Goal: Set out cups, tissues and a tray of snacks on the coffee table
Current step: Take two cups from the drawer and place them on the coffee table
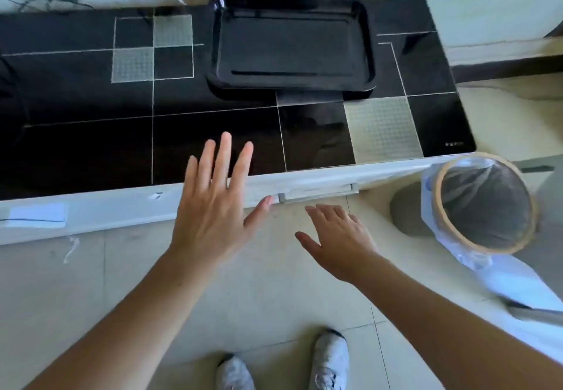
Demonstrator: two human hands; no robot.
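The black tray [292,45] sits empty at the far edge of the glossy black counter [91,134], well apart from both hands. No cups, tissues or snacks show anywhere in view.

The left hand [213,207] hovers over the counter's near edge, fingers straight and spread wide, holding nothing. The right hand [338,240] is lower, in front of the white drawer front, fingers loosely extended toward the drawer handle [318,196] and not yet touching it; it too holds nothing.

The step in hand looks like opening the drawer to fetch supplies. To do it well, the right hand's fingers should hook under the middle of the handle and pull straight back, level, so the drawer does not bind. The bin [487,207] stands just beside the drawer's right end, so the elbow should stay clear of it.
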